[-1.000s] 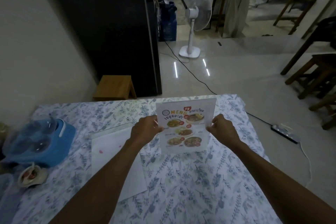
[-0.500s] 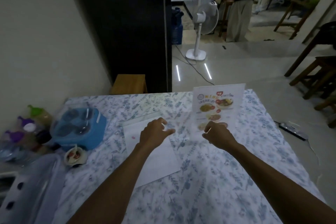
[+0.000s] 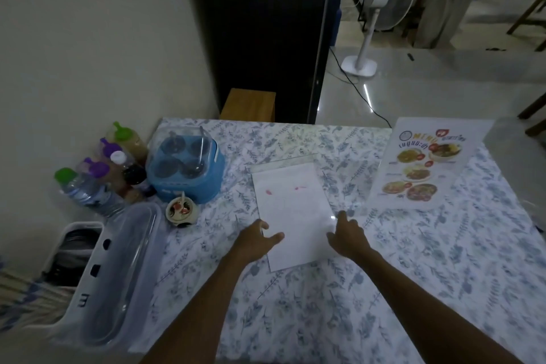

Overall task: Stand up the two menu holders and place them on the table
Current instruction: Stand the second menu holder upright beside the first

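Reaching: my left hand (image 3: 257, 238) and right hand (image 3: 348, 235), fingers spread, flank flat menu holder (image 3: 291, 207); slick acrylic could slip.

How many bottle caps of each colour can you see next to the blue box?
Green caps: 2
Purple caps: 2
White caps: 1
Total: 5 caps beside the blue box
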### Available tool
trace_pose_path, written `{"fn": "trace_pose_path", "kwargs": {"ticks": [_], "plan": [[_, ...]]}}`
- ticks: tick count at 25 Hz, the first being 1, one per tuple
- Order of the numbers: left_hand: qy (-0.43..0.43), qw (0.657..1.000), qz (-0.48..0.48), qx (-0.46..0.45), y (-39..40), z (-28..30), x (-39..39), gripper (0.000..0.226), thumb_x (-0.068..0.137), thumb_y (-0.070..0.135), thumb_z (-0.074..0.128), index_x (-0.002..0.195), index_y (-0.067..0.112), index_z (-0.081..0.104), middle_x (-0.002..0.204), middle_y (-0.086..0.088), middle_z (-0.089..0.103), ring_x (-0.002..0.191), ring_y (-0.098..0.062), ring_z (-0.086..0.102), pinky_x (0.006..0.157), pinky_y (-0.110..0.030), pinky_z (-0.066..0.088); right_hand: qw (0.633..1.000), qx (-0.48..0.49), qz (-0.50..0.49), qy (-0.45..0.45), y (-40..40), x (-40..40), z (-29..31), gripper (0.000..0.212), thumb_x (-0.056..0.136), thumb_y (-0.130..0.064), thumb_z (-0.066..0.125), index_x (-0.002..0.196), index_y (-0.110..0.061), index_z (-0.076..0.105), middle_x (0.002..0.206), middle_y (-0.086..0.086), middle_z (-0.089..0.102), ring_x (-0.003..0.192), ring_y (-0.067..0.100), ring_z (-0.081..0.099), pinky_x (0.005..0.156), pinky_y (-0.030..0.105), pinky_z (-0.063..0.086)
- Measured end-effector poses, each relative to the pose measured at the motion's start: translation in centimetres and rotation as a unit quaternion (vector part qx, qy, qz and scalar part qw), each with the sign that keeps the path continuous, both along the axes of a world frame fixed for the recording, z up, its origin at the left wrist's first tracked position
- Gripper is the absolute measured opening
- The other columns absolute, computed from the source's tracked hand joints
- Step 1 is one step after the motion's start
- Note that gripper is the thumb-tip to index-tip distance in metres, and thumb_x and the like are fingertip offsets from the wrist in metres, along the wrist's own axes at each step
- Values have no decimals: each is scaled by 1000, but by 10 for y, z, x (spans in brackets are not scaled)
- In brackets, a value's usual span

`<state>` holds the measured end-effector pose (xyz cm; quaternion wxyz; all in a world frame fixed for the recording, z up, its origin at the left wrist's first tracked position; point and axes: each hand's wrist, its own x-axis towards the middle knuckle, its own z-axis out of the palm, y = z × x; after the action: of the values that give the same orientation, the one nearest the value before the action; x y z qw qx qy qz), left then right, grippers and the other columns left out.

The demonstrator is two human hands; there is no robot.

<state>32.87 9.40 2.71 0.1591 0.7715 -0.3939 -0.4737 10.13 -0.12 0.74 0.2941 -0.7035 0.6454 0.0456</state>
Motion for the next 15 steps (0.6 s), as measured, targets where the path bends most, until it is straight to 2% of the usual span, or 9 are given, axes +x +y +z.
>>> {"fn": "trace_pose_path", "kwargs": {"ticks": [3, 5, 8, 10, 12, 13, 15], "plan": [[40, 999, 9, 14, 9, -23, -13, 72, 77, 63, 71, 134, 23, 54, 142, -9, 51, 123, -21, 55, 89, -24, 43, 999, -2, -13, 37, 15, 2, -17, 59, 93, -26, 57, 142, -5, 31, 127, 30, 47, 116, 50, 50, 100, 50, 42], [36, 998, 43, -11, 9, -32, -18, 68, 73, 62, 73, 128, 25, 57, 136, -5, 54, 116, -20, 57, 88, -25, 46, 1000, -1, -24, 16, 19, 7, -17, 54, 91, -24, 58, 138, -8, 36, 124, 28, 49, 114, 48, 51, 98, 47, 41], [43, 996, 72, -27, 12, -34, -14, 55, 84, 39, 75, 131, 19, 55, 119, -1, 54, 105, -18, 56, 84, -25, 47, 995, 31, -83, -51, 18, 4, -9, 48, 88, -18, 56, 135, -17, 44, 125, 22, 54, 113, 41, 55, 93, 39, 42], [13, 994, 89, -55, 19, -35, -2, 43, 90, 15, 67, 132, 13, 58, 121, -5, 62, 103, -22, 62, 81, -26, 53, 992, 18, -82, -92, 19, -10, 1, 42, 88, -8, 54, 127, -20, 59, 128, 16, 62, 112, 32, 61, 87, 32, 45], [18, 987, 120, -108, 31, -33, 13, 38, 91, -3, 56, 126, 7, 66, 116, -10, 71, 99, -26, 69, 78, -24, 58, 989, -3, -67, -134, 21, -31, 11, 42, 85, 6, 54, 112, -18, 75, 121, 10, 72, 92, 16, 68, 74, 21, 51], [24, 983, 125, -134, 37, -30, 21, 39, 90, -8, 53, 122, 9, 70, 113, -12, 74, 99, -27, 72, 79, -26, 60, 984, 6, -63, -166, 20, -41, 18, 43, 83, 12, 55, 107, -16, 78, 116, 9, 75, 79, 10, 69, 65, 16, 50], [47, 977, 107, -178, 46, -19, 34, 44, 90, -10, 56, 111, 23, 75, 109, -9, 77, 98, -26, 74, 85, -32, 60, 967, 51, -69, -240, 17, -57, 37, 43, 81, 16, 60, 104, -14, 80, 111, 10, 76, 77, 17, 74, 58, 16, 51]]}}
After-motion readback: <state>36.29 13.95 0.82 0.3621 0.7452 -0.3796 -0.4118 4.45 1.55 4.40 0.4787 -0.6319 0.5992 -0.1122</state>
